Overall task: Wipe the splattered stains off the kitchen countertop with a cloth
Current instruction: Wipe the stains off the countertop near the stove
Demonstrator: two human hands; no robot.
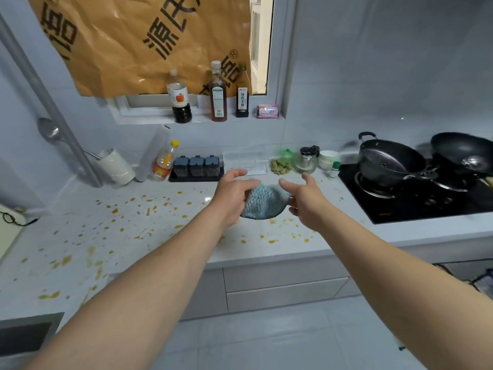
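Observation:
A light blue knitted cloth hangs in the air above the white countertop, held between both hands. My left hand grips its left edge with curled lower fingers, index finger stretched out. My right hand pinches its right edge, thumb and index finger raised. Yellow-orange splatter stains dot the countertop from the left corner to below the cloth, with more stains near the front edge.
Behind the hands stand a spice box set, an oil bottle, a glass jar and bowls. A black hob with two woks lies at the right. Bottles line the window sill. A sink sits at the lower left.

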